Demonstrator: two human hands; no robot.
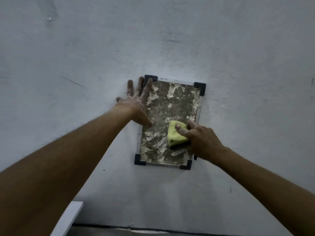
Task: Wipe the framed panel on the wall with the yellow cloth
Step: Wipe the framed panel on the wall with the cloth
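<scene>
A rectangular framed panel (172, 106) hangs on the grey wall, with black corner brackets and a surface mottled with white residue. My left hand (136, 104) lies flat with fingers spread over the panel's left edge and the wall beside it, thumb on the panel. My right hand (199, 138) grips a folded yellow cloth (175, 134) and presses it against the panel's lower right area. The cloth has a dark underside at its lower edge.
The grey wall (85, 57) fills the view, scuffed in places. A white board or ledge (68, 218) shows at the bottom left. A dark line marks where the wall meets the floor (153, 233) at the bottom.
</scene>
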